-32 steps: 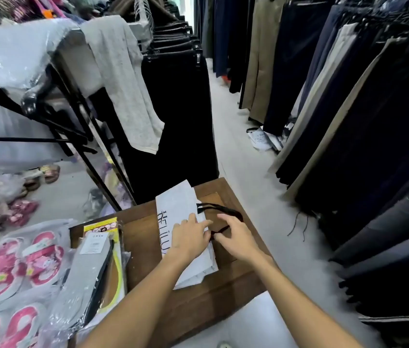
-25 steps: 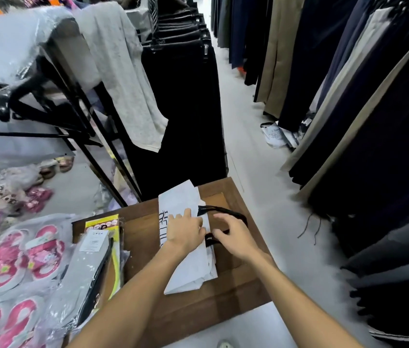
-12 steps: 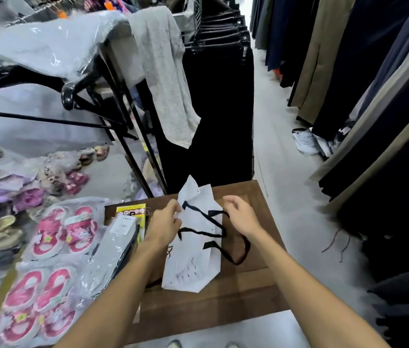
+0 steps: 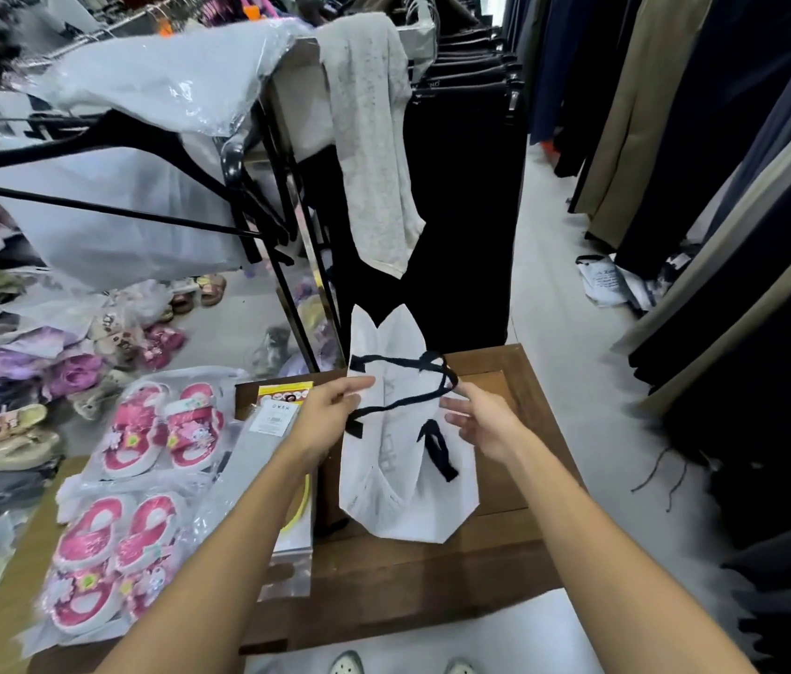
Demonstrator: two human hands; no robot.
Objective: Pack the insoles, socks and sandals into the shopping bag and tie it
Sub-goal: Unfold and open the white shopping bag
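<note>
White shopping bag with black ribbon handles stands upright on the wooden table, its base on the tabletop and its mouth toward the clothes racks. Seen from the head camera, the left hand pinches the bag's left upper edge between thumb and fingers. The right hand is at the bag's right side with fingers spread and loose, the fingertips touching or nearly touching the handle loop; whether it grips anything cannot be told. One black handle crosses the front panel, and another hangs down the right side.

Just left of the bag, at the table's left edge, lie a grey sock pack in clear plastic and a yellow-topped insole packet partly under it. Further left, pink children's sandals in clear bags rest on a lower surface, a second bagged set nearer the camera. Dark trousers hang behind the table.
</note>
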